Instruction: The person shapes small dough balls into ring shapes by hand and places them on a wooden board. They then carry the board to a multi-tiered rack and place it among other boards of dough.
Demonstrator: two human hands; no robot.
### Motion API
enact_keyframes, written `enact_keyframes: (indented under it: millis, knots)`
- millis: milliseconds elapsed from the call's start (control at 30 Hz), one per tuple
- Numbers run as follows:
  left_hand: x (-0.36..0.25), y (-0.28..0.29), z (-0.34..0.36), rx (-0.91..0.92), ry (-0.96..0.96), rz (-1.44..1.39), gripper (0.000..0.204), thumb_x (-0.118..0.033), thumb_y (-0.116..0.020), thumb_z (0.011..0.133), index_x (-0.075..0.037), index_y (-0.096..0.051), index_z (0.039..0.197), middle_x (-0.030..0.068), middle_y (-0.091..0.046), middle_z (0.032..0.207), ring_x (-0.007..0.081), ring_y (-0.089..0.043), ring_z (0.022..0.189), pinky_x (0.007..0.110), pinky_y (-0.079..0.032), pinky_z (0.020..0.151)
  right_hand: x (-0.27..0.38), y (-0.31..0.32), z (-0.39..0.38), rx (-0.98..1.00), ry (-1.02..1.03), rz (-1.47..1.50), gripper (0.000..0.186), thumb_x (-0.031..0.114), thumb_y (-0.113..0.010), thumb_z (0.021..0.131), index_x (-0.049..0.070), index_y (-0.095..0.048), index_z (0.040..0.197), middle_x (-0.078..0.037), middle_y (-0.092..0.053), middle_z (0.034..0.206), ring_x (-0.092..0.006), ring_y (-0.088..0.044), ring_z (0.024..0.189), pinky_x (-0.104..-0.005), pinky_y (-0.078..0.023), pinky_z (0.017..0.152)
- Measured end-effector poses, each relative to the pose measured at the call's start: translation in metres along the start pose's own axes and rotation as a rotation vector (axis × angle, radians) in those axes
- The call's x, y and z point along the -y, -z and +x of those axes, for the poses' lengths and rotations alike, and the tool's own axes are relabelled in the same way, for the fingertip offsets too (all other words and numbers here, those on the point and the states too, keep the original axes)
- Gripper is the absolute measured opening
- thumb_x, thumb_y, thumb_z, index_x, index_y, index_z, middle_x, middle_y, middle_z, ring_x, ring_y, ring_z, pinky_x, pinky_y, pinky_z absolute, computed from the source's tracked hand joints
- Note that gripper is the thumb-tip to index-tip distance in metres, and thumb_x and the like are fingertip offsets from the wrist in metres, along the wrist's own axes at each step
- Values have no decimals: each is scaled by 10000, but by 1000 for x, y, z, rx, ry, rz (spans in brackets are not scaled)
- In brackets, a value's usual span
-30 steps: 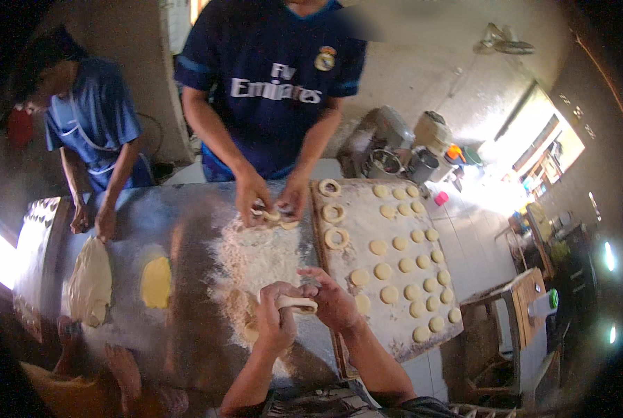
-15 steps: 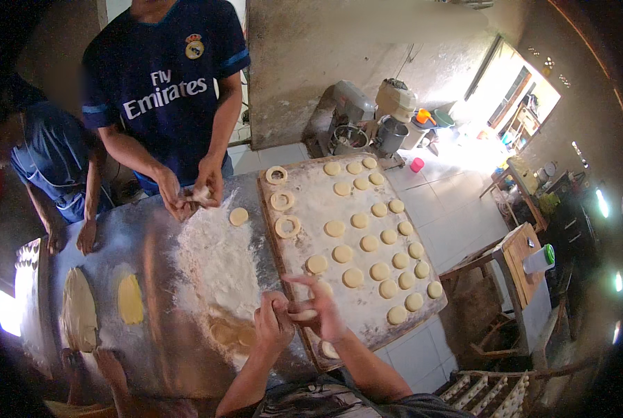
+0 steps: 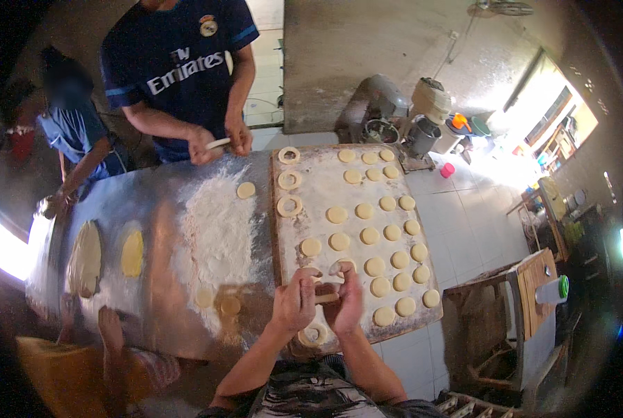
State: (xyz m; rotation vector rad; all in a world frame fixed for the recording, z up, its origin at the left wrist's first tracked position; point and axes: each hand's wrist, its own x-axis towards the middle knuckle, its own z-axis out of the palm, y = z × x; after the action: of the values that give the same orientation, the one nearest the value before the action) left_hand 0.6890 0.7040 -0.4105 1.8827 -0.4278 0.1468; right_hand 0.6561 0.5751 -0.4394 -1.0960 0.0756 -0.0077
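Observation:
My left hand point(image 3: 295, 301) and my right hand point(image 3: 344, 301) are close together over the near left part of a floured wooden board point(image 3: 304, 230). Between them they grip a pale piece of dough point(image 3: 326, 298), seen edge-on, its full shape hidden by my fingers. Just below my hands, a dough ring point(image 3: 313, 334) lies at the board's near edge. Several round dough discs point(image 3: 370, 236) are spread over the board in loose rows. Down its far left side lie three more dough rings point(image 3: 290, 206).
Left of the board is a metal table with heaped flour point(image 3: 221, 230), a dough disc point(image 3: 246, 190) and two flattened dough slabs point(image 3: 132, 253). Across it, a person in a dark shirt holds a dough piece point(image 3: 218, 143). Other people's hands point(image 3: 111, 327) are at the table's left. Mixers point(image 3: 385, 97) stand behind.
My hands have come together, my right hand closing from spread fingers around the dough. The view has shifted. The person opposite has raised their dough piece; another person's hands have moved left.

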Motion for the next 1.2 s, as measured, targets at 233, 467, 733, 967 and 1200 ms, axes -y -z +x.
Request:
enact_keyframes:
  millis: [233, 467, 733, 967, 1200]
  knots:
    - [24, -21, -22, 15, 0, 76, 125, -181, -485, 1025, -73, -531, 1066, 173, -640, 722, 406, -654, 623, 494, -505, 508, 19, 11, -4, 223, -19, 582, 434, 284, -498, 1034, 116, -378, 1416, -56, -592, 729, -157, -541, 579, -314, -447, 564]
    - [-6, -20, -25, 26, 196, -67, 222, -262, -440, 1061, -56, -449, 1143, 214, -652, 795, 441, -669, 720, 486, -527, 600, 46, 5, -11, 55, -268, 78, 482, 377, -434, 1058, 107, -381, 1455, -55, -603, 967, -123, -621, 709, -282, -503, 566]
    - [56, -16, -9, 82, 563, 375, 498, -444, -360, 1061, -12, -424, 1300, 322, -502, 1313, 447, -535, 1220, 541, -445, 983, -8, 37, 17, 17, -248, -902, 731, 477, -594, 953, 51, -333, 1486, -217, -611, 1217, -397, -640, 1006, -458, -505, 873]
    - [53, 3, -30, 364, 653, 496, 838, -326, -712, 878, -46, -227, 1502, 350, -335, 1493, 508, -349, 1402, 625, -340, 1107, -27, 28, 11, 60, -216, -1482, 870, 546, -665, 862, 89, -307, 1510, -230, -573, 1298, -445, -555, 1197, -647, -400, 946]
    - [77, -5, -33, 445, 677, 561, 945, -339, -738, 841, -63, -172, 1546, 382, -233, 1540, 534, -299, 1426, 647, -304, 1127, -14, 3, 6, 76, -228, -1576, 725, 413, -657, 906, 95, -355, 1483, -227, -579, 1236, -441, -567, 1138, -626, -408, 917]
